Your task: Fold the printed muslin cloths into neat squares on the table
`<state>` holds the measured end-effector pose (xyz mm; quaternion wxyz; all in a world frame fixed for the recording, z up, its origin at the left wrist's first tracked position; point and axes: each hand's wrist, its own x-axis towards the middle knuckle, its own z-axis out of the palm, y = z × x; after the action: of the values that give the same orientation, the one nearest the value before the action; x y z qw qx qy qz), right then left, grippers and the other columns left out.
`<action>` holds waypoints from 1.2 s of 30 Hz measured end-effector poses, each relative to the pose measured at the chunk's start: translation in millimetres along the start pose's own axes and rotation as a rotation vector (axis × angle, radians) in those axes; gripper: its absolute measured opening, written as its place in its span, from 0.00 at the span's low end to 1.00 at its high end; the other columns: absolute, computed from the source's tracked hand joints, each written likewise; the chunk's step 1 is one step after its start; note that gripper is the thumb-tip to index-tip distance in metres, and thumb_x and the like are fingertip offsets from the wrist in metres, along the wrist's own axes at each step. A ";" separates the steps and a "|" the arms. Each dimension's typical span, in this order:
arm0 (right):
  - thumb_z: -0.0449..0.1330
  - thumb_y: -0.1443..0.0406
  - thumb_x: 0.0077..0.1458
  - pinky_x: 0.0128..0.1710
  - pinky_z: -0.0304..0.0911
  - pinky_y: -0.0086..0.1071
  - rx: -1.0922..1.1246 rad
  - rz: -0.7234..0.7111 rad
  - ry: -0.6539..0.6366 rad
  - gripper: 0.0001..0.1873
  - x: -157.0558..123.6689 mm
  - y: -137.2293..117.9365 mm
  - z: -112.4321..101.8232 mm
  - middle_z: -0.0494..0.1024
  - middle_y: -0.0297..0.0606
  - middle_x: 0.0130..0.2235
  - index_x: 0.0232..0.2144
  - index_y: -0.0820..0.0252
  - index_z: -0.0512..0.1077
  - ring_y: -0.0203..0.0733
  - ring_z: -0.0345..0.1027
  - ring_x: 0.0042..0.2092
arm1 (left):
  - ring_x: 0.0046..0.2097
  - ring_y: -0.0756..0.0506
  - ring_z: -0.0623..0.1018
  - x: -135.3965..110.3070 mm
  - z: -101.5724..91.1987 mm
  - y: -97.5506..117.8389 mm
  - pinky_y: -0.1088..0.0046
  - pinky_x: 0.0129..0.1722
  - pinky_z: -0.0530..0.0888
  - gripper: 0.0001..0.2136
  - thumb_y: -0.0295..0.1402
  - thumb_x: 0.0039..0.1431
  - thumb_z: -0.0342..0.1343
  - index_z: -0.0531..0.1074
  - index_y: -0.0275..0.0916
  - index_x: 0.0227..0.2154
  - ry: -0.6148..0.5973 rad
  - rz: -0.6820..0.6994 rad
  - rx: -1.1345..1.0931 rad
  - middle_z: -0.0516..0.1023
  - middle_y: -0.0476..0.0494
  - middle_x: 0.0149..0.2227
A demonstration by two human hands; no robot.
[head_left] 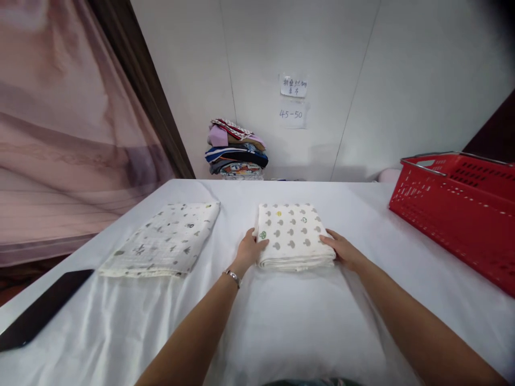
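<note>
A folded white muslin cloth with grey tree-like prints and a few green and yellow ones lies on the white-covered table in front of me. At its left edge is my left hand, thumb on top and the other fingers around the side. My right hand grips the opposite edge in the same way, its fingers partly hidden by the cloth. Another folded white cloth, printed with small grey and green figures, lies flat further left, apart from both hands.
On the right stands a red plastic basket with a metal handle. A dark flat object lies at the table's left edge. Behind the table rises a stack of folded fabrics against the wall. Pink curtains hang at left.
</note>
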<state>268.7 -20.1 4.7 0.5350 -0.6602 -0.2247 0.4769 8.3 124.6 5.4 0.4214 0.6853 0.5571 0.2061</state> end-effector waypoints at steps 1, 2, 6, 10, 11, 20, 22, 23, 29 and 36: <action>0.67 0.55 0.44 0.35 0.69 0.36 0.009 0.006 0.007 0.47 -0.7 2.4 0.1 0.74 0.47 0.48 0.61 0.57 0.51 0.49 0.72 0.42 | 0.44 0.44 0.75 -0.3 -0.4 -1.5 0.72 0.43 0.68 0.34 0.36 0.50 0.59 0.54 0.35 0.59 -0.005 0.003 -0.031 0.75 0.38 0.46; 0.67 0.55 0.44 0.35 0.69 0.35 0.013 0.006 0.019 0.47 -0.8 4.7 0.2 0.74 0.46 0.48 0.61 0.56 0.51 0.48 0.72 0.42 | 0.43 0.45 0.75 -0.5 -0.4 -2.8 0.73 0.43 0.68 0.33 0.35 0.50 0.59 0.54 0.35 0.59 -0.008 0.002 -0.055 0.75 0.39 0.45; 0.67 0.54 0.43 0.35 0.69 0.33 -0.022 -0.050 0.070 0.46 1.3 11.1 0.4 0.76 0.44 0.46 0.61 0.56 0.53 0.47 0.73 0.41 | 0.44 0.44 0.75 -3.0 2.0 -5.0 0.72 0.43 0.68 0.31 0.33 0.51 0.58 0.56 0.36 0.58 0.023 -0.002 -0.051 0.75 0.40 0.45; 0.66 0.53 0.43 0.34 0.69 0.32 -0.044 -0.064 0.069 0.43 2.4 13.0 0.6 0.78 0.42 0.42 0.59 0.54 0.56 0.46 0.73 0.39 | 0.49 0.42 0.72 -5.6 4.2 7.4 0.69 0.47 0.67 0.29 0.33 0.53 0.55 0.56 0.34 0.58 0.030 -0.005 0.043 0.71 0.36 0.50; 0.66 0.52 0.44 0.33 0.69 0.32 -0.044 -0.067 0.066 0.43 2.5 13.3 0.7 0.78 0.41 0.41 0.59 0.54 0.56 0.46 0.73 0.38 | 0.52 0.41 0.70 -5.3 5.1 13.7 0.68 0.50 0.65 0.29 0.34 0.53 0.55 0.56 0.34 0.58 0.052 0.020 0.101 0.68 0.34 0.53; 0.66 0.54 0.44 0.35 0.69 0.31 -0.033 -0.067 0.046 0.41 0.0 12.4 2.5 0.79 0.41 0.40 0.59 0.56 0.57 0.45 0.74 0.39 | 0.66 0.39 0.42 8.2 31.3 36.2 0.56 0.62 0.46 0.29 0.47 0.61 0.41 0.51 0.37 0.61 0.029 0.346 0.600 0.41 0.41 0.66; 0.66 0.54 0.45 0.35 0.69 0.31 -0.047 -0.072 0.042 0.42 -0.4 12.0 2.3 0.79 0.41 0.40 0.59 0.57 0.56 0.45 0.74 0.39 | 0.66 0.40 0.41 10.8 34.6 28.6 0.56 0.61 0.47 0.30 0.48 0.61 0.38 0.50 0.38 0.62 -0.014 0.302 0.596 0.39 0.43 0.66; 0.66 0.54 0.45 0.35 0.69 0.31 -0.051 -0.078 0.038 0.42 -0.3 12.0 2.2 0.78 0.42 0.40 0.59 0.57 0.56 0.45 0.74 0.39 | 0.66 0.41 0.41 11.6 35.1 25.5 0.56 0.61 0.48 0.30 0.49 0.61 0.38 0.50 0.39 0.62 -0.012 0.297 0.587 0.38 0.44 0.67; 0.66 0.54 0.44 0.35 0.69 0.32 -0.038 -0.101 0.044 0.43 0.9 13.1 2.5 0.78 0.43 0.41 0.59 0.59 0.56 0.46 0.73 0.40 | 0.65 0.41 0.46 6.6 33.6 21.7 0.59 0.60 0.53 0.26 0.45 0.60 0.43 0.55 0.41 0.59 0.100 0.292 0.500 0.45 0.42 0.66; 0.61 0.50 0.47 0.26 0.66 0.29 -0.051 -0.056 0.081 0.38 0.6 11.2 4.2 0.75 0.43 0.45 0.58 0.56 0.58 0.42 0.72 0.36 | 0.54 0.37 0.68 0.8 19.0 29.1 0.62 0.51 0.63 0.25 0.45 0.58 0.49 0.58 0.34 0.53 0.185 -0.030 0.279 0.68 0.29 0.53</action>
<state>262.9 -21.2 -5.8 0.5398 -0.6859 -0.2333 0.4287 39.9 118.0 18.1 0.2723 0.7069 0.6267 0.1827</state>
